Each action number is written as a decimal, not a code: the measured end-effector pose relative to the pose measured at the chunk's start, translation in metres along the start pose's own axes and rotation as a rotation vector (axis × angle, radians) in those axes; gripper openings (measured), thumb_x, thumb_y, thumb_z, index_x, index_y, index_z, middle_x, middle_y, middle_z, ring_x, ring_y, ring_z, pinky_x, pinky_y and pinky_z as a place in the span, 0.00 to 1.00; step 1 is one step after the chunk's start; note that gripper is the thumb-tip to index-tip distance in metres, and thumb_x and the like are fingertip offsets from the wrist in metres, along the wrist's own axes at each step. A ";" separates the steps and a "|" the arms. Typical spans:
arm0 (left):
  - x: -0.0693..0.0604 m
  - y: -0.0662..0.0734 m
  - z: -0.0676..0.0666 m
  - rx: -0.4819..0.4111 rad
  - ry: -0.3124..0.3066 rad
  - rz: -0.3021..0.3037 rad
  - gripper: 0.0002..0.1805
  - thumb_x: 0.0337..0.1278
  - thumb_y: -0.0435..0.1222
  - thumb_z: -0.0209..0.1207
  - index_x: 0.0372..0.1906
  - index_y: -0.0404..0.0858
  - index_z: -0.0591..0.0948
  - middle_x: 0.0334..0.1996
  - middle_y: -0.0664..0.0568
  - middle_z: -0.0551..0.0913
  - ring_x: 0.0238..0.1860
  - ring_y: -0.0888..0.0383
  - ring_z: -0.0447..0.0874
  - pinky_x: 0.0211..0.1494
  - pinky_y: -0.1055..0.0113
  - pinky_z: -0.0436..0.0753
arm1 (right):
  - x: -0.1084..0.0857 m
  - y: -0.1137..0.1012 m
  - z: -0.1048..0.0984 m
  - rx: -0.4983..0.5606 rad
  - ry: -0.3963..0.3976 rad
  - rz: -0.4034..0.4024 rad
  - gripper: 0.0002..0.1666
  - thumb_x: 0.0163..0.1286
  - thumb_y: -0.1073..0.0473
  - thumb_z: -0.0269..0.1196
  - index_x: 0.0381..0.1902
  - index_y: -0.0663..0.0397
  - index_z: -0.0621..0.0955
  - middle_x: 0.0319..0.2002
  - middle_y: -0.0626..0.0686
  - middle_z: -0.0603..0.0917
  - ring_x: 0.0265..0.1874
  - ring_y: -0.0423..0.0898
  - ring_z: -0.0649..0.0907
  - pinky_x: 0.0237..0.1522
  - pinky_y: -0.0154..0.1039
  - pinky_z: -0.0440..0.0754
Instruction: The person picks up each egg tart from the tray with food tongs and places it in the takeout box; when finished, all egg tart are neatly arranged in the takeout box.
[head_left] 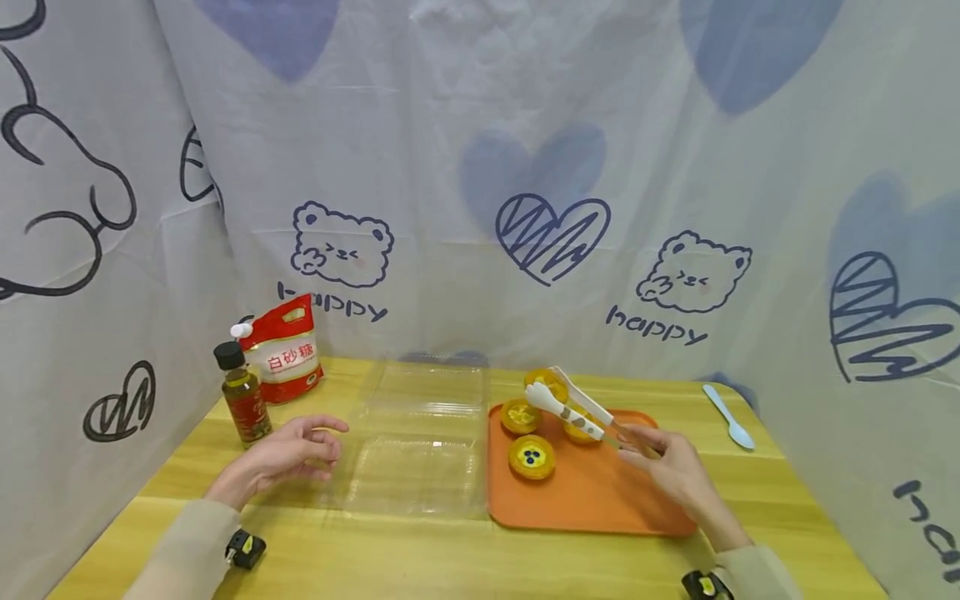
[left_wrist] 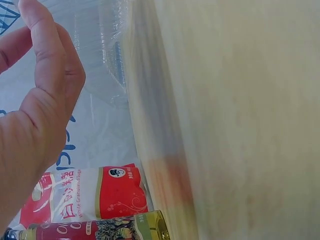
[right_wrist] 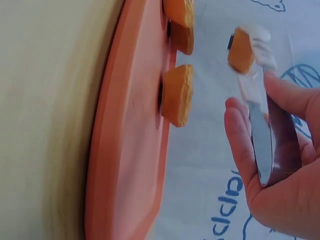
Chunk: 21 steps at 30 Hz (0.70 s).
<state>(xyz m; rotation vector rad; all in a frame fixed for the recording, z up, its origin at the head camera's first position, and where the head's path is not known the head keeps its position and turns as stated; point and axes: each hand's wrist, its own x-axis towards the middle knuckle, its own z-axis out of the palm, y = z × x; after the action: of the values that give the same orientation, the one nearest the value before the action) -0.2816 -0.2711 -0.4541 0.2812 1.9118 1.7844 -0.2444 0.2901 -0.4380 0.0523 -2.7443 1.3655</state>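
Note:
My right hand grips a pair of tongs with white tips and metal arms. Between the tips is a tart, which the right wrist view shows lifted off the orange tray. On that tray sit a tart with dark blueberry-like dots, another tart behind it, and a third tart partly hidden by the tongs. Left of the tray lies an open clear plastic container. My left hand hovers by its left side, fingers loosely bent, holding nothing.
A dark-capped bottle and a red and white sugar bag stand at the back left. At the right lies a pale blue spoon. A printed cloth hangs behind and beside the wooden table.

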 end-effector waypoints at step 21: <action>0.001 0.005 -0.001 -0.018 -0.040 0.016 0.26 0.65 0.30 0.58 0.63 0.28 0.64 0.38 0.49 0.81 0.37 0.56 0.82 0.45 0.57 0.88 | 0.009 -0.045 0.060 0.139 -0.141 -0.104 0.25 0.62 0.61 0.69 0.58 0.56 0.81 0.52 0.59 0.85 0.47 0.47 0.84 0.47 0.32 0.83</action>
<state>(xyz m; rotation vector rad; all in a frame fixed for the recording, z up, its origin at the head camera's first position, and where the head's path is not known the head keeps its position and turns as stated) -0.2839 -0.2713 -0.4494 0.3245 1.8701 1.7913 -0.2541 0.2145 -0.4374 0.3064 -2.7067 1.5778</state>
